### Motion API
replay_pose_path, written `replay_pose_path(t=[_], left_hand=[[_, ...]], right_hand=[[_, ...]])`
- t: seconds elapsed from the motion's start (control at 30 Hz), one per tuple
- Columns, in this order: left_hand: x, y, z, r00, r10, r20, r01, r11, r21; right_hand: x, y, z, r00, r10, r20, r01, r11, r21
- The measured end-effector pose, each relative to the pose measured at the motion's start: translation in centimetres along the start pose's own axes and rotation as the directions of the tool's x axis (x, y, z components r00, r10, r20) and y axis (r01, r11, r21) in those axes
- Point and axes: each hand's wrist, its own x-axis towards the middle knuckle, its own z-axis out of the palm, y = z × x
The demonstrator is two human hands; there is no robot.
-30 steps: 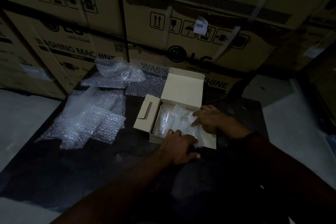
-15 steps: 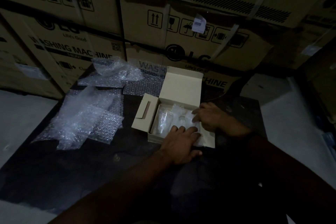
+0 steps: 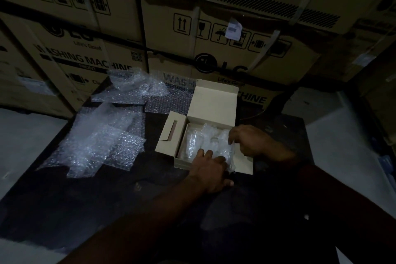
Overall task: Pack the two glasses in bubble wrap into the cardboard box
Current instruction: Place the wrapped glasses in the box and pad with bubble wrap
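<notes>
A small pale cardboard box [image 3: 214,105] lies open on the dark table [image 3: 107,199], its lid standing up at the back and a side flap folded out to the left. Inside it a clear glass [image 3: 190,143] lies on the left. A bundle of bubble wrap [image 3: 216,141] fills the right half. My left hand [image 3: 211,172] rests over the box's front edge with its fingers on the near end of the bundle. My right hand [image 3: 250,141] pinches the wrap at the bundle's right side. A second glass cannot be made out in the bundle.
Several loose sheets of bubble wrap [image 3: 100,141] cover the table's left and back part. Big stacked washing-machine cartons [image 3: 214,28] form a wall right behind the table. Grey floor [image 3: 27,130] shows on both sides. The light is very dim.
My left hand has slid forward from the box's front edge onto the bundle. My right hand has shifted little and stays at the bundle's right side.
</notes>
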Motion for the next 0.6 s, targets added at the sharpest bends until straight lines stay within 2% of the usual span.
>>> replay_pose_path(t=[0.13,0.27,0.33,0.43,0.5,0.6], left_hand=[[0.1,0.3,0.0,1.000,0.004,-0.030,-0.005,0.999,-0.040],[-0.2,0.5,0.2,0.966,0.014,-0.259,-0.063,0.982,-0.180],[-0.2,0.4,0.4,0.968,0.084,-0.235,-0.117,0.985,-0.130],[-0.2,0.0,0.7,0.989,0.064,-0.130,-0.080,0.989,-0.121],[-0.4,-0.1,0.8,0.993,0.038,-0.109,-0.052,0.991,-0.125],[-0.7,-0.2,1.0,0.995,0.006,-0.095,-0.019,0.990,-0.142]], right_hand=[[-0.5,-0.7,0.1,0.991,-0.031,0.127,0.051,0.986,-0.159],[0.0,-1.5,-0.3,0.981,0.038,0.191,0.008,0.971,-0.237],[0.2,-1.9,-0.4,0.974,0.058,0.219,0.004,0.962,-0.275],[0.5,-2.0,-0.1,0.971,0.053,0.231,0.025,0.946,-0.322],[0.6,-1.6,0.1,0.974,0.032,0.222,0.026,0.967,-0.254],[0.2,-0.2,0.7,0.998,0.057,0.021,-0.059,0.988,0.141]])
